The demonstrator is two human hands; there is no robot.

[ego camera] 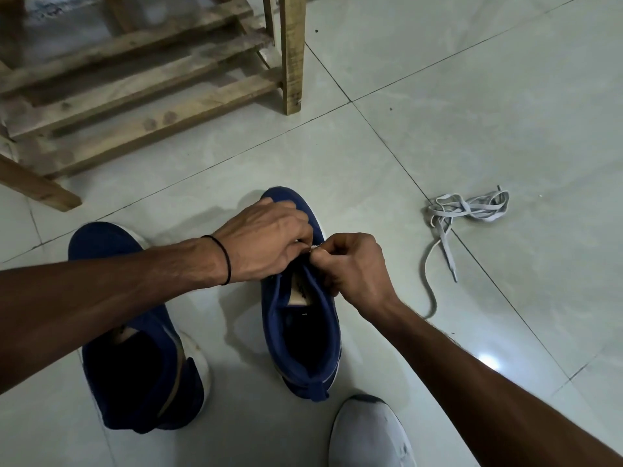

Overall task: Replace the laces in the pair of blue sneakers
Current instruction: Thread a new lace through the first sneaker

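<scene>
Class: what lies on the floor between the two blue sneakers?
Bare tiled floor only, seen in the head view; the left forearm crosses above it.

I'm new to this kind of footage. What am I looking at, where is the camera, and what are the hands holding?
No machine: a person works with bare hands, and the one picture comes from a camera worn on their head, looking down. The left hand, with a black band at its wrist, and the right hand meet over the front of one blue sneaker. The right fingertips pinch what looks like a pale lace end; what the left fingers grip is hidden. The second blue sneaker stands beside it, under the left forearm. A loose grey lace lies on the tiled floor to the right. A wooden rack and a white shoe are visible.
</scene>
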